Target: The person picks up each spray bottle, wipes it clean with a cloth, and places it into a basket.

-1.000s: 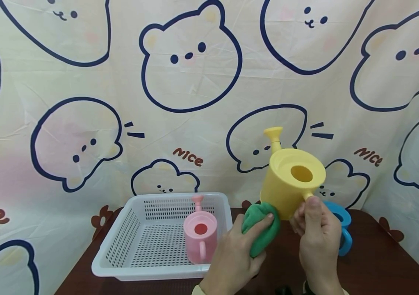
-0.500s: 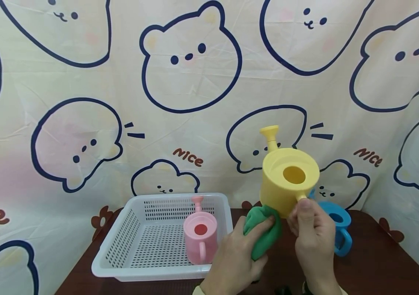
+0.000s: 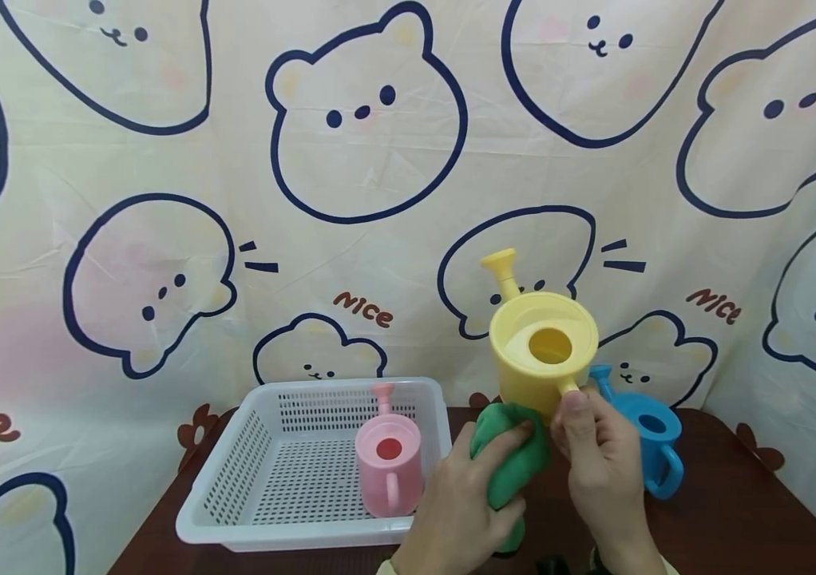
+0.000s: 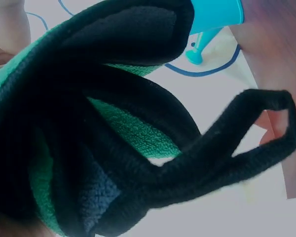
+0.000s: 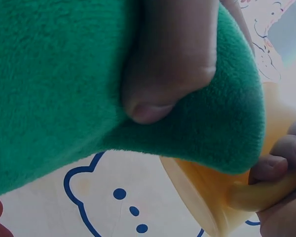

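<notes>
My right hand (image 3: 598, 459) grips the handle of a yellow toy watering can (image 3: 540, 351), held up above the table with its spout tipped toward the upper left. A folded green cloth (image 3: 516, 459) is bunched in my left hand (image 3: 461, 499) and lies against the can's lower left side. In the left wrist view the cloth (image 4: 133, 128) shows dark edging and a black hanging loop. The right wrist view has a finger pressing into the cloth (image 5: 54, 84), with the yellow can (image 5: 202, 192) behind it and fingers curled round its handle.
To the left stands a white perforated basket (image 3: 200, 523) with a pink watering can (image 3: 390, 463) upright inside at its right end. A blue watering can (image 3: 648, 435) stands on the dark brown table (image 3: 738, 511) beyond my right hand. A printed curtain (image 3: 365, 160) hangs behind.
The yellow watering can and my right hand have shifted left, and its spout leans further left. More of the blue can shows now. The cloth stays at the yellow can's lower side.
</notes>
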The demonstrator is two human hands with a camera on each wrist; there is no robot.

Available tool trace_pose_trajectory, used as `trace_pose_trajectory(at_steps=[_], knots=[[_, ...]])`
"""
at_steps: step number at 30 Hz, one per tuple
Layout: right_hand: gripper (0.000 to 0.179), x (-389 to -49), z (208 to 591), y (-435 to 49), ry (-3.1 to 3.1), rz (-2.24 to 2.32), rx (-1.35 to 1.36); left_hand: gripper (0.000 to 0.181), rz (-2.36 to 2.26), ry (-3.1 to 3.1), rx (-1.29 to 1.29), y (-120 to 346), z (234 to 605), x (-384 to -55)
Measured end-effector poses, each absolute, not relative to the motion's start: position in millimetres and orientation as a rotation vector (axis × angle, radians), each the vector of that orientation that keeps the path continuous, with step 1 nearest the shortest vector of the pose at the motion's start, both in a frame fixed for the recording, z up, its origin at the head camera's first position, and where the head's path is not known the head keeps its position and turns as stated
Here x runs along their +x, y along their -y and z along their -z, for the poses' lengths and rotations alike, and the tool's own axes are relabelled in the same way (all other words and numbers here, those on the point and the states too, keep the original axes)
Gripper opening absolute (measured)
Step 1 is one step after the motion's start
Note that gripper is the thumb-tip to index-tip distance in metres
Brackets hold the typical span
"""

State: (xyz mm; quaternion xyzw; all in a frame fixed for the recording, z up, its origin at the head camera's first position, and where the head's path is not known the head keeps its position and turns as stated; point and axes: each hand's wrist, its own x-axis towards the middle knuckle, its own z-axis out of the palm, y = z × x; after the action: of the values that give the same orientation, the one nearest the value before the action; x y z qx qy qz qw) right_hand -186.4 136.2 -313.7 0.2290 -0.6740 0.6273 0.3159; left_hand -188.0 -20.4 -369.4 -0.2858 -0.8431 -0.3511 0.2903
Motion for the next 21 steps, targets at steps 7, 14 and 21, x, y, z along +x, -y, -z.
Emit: trace_pose_trajectory(at_steps=[7, 14, 21], knots=[[0.034, -195.2, 321.2, -138.2, 1.715, -1.634, 0.750, 0.075, 1.021, 2.206, -0.699, 17.8, 368.7, -187.6], [0.032, -196.5, 323.6, -137.4, 1.744, -1.604, 0.740, 0.071, 1.172, 2.193, -0.659, 14.8, 364.0, -184.6], [0.033, -193.8, 320.5, -138.9, 1.768, -1.623, 0.761, 0.062, 1.191, 2.188, -0.657, 13.9, 362.7, -182.0]])
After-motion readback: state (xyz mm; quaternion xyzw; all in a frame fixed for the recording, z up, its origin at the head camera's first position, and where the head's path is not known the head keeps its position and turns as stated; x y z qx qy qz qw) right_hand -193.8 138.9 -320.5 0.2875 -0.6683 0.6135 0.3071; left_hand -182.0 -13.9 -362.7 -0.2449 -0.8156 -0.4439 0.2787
